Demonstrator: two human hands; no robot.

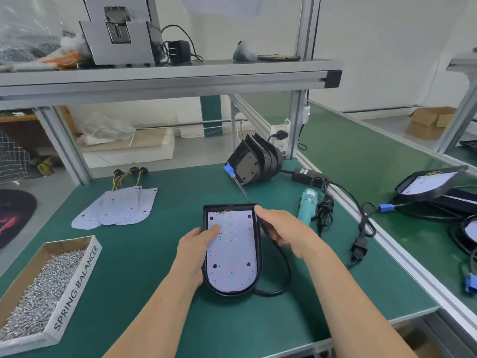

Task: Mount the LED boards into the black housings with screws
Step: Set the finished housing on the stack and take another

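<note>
While LED board [231, 251] lies seated inside housing [259, 264] at worktop [154, 280] centre, left hand [193, 254] grips housing's left rim, thumb pressing board; right hand [281, 228] curls round cable [285, 270] by right rim. Step, judged: seating and aligning; holes look unfilled. Next: screw from box [77, 285], then driver [307, 202].

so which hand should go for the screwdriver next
Right, probably. The screwdriver lies just beyond the right hand, which need only drop the cable. The left hand is busy holding the housing, a finger on the board.
</note>
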